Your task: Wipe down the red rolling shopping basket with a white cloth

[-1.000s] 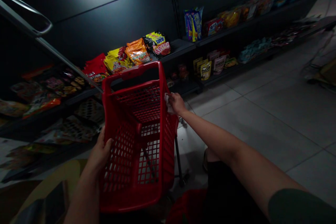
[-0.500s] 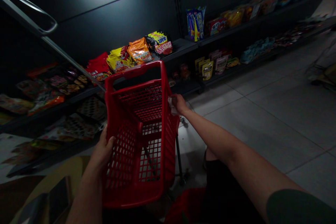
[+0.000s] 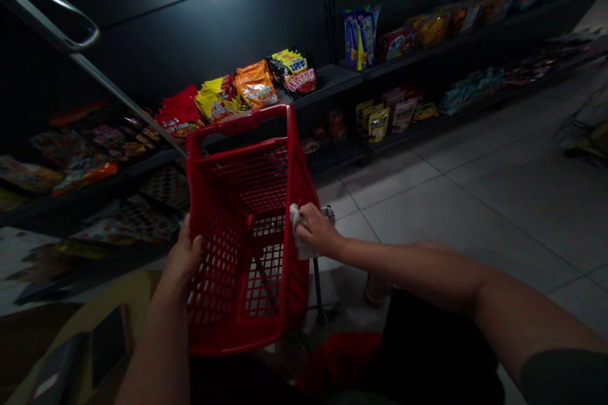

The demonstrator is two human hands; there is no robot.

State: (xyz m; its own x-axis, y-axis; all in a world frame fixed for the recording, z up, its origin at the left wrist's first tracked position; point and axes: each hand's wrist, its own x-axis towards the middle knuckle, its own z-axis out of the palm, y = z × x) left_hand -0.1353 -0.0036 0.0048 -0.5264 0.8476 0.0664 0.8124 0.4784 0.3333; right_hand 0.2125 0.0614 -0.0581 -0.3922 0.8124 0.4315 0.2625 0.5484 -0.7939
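Note:
A red plastic shopping cart basket [image 3: 249, 342] with grid walls stands tilted in front of me, its handle at the far end. My left hand [image 3: 183, 256] is closed round its left rim, thumb on the inner side and the other fingers hidden behind the wall. On the outside of the right wall, my right hand [image 3: 317, 228] presses a crumpled white cloth or tissue [image 3: 300, 243] against the red plastic. Below the basket, dark metal legs and a caster [image 3: 327, 315] show.
Shelves [image 3: 335, 79] with bagged snacks and noodle packs [image 3: 256, 85] run behind the cart. A metal pole [image 3: 123, 101] slants in from the upper left. Two dark flat devices, one a phone [image 3: 109, 345], lie on a yellowish round surface [image 3: 137, 288] at lower left. Grey tiled floor lies right.
My right hand has slid the white cloth down the right wall, nearer to me. My left hand keeps its hold on the left rim. The view has shifted slightly.

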